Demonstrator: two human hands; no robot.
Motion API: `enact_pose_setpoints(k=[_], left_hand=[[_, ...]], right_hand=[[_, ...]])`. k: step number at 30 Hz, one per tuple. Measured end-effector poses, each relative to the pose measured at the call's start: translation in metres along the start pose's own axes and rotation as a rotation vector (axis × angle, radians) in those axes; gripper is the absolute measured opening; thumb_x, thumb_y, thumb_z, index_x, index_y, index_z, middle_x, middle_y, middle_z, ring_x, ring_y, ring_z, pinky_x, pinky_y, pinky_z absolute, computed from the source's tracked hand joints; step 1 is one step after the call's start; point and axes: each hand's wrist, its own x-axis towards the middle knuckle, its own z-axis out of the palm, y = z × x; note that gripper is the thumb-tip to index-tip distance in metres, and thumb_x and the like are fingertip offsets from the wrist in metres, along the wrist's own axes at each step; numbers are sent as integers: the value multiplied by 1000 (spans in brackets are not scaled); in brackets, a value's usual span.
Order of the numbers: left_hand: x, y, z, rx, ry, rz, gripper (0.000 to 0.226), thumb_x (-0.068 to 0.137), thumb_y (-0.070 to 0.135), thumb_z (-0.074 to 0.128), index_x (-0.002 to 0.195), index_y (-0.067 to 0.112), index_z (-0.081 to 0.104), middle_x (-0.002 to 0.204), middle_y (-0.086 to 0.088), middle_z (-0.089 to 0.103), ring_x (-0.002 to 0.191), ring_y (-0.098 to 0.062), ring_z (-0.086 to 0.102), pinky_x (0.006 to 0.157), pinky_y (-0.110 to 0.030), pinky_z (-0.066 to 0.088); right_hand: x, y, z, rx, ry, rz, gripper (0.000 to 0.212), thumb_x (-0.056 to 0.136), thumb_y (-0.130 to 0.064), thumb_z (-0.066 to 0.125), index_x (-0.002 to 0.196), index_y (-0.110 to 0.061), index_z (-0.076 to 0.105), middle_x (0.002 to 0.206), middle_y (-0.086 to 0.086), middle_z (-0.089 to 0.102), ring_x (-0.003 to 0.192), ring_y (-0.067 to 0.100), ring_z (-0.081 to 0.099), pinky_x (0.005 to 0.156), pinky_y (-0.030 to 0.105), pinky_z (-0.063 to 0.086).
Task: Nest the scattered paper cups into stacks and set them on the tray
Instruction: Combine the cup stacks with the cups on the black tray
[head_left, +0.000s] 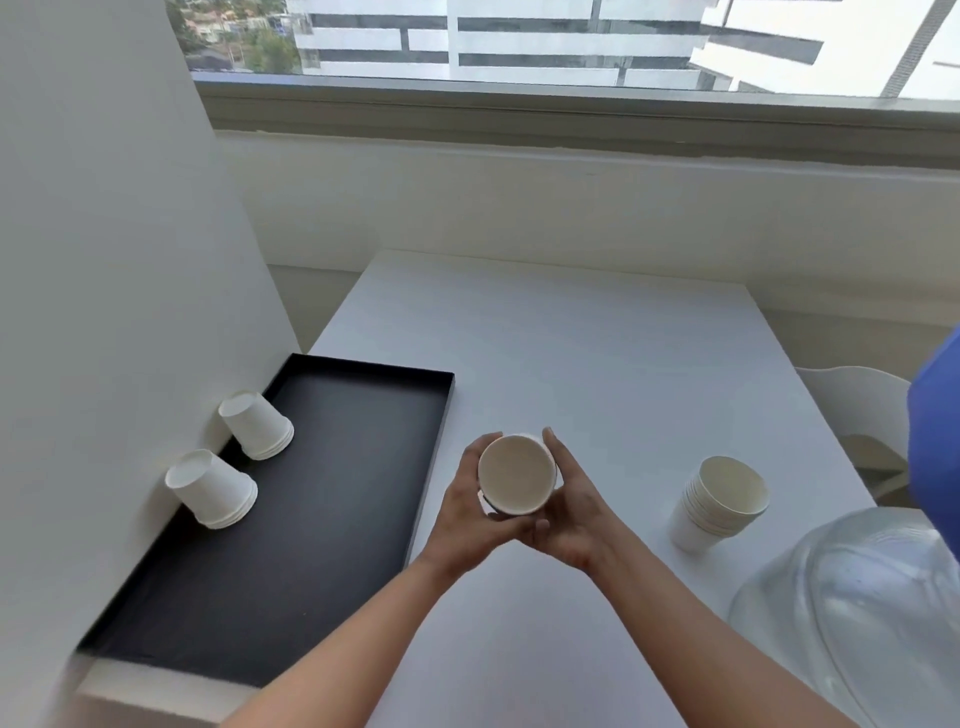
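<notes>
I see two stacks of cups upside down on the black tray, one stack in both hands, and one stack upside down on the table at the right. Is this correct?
Not fully. The head view shows the stack on the table standing mouth up, not upside down. The rest holds: two upside-down stacks on the black tray, one stack in the left hand and right hand.

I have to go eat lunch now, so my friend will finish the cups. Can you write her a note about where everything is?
Left hand and right hand: both wrapped around one paper cup stack, open end facing up, held above the white table just right of the black tray.
Done: two upside-down cup stacks on the tray's left side, the far one and the near one.
Left: put the held stack on the tray, then the upright stack standing on the table at right.
</notes>
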Motion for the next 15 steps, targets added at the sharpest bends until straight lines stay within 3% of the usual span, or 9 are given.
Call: enact_pose_setpoints(k=[4, 7, 12, 15], left_hand=[[-12, 2, -1, -23, 12, -5, 90, 48, 42, 81, 127, 33, 39, 115, 27, 50, 111, -3, 51, 71, -16, 50], [-18, 4, -4, -12, 77, -12, 88, 47, 48, 78, 126, 32, 42, 118, 23, 52, 109, -1, 53, 82, -17, 49], [-26, 0, -16, -46, 155, -54, 76, 53, 61, 69, 122, 37, 45, 121, 12, 55, 109, -3, 54, 91, -21, 47], [-32, -1, -25, -77, 176, -79, 62, 61, 68, 58, 116, 42, 47, 120, 12, 56, 108, -5, 56, 88, -23, 48]], right_hand=[[-2, 4, -1, -6, -46, 21, 62, 73, -52, 67, 108, -2, 60, 92, 17, 65, 78, 31, 65, 57, 31, 57], [0, 8, 0, -34, -81, 43, 60, 71, -50, 69, 106, -2, 62, 89, 16, 68, 78, 30, 67, 63, 33, 56], [4, 20, 13, -40, -160, 63, 58, 74, -38, 67, 120, -5, 55, 93, 17, 67, 79, 32, 69, 69, 47, 59], [8, 26, 20, -52, -189, 83, 60, 74, -33, 67, 126, -6, 52, 91, 19, 69, 79, 34, 70, 68, 56, 56]])
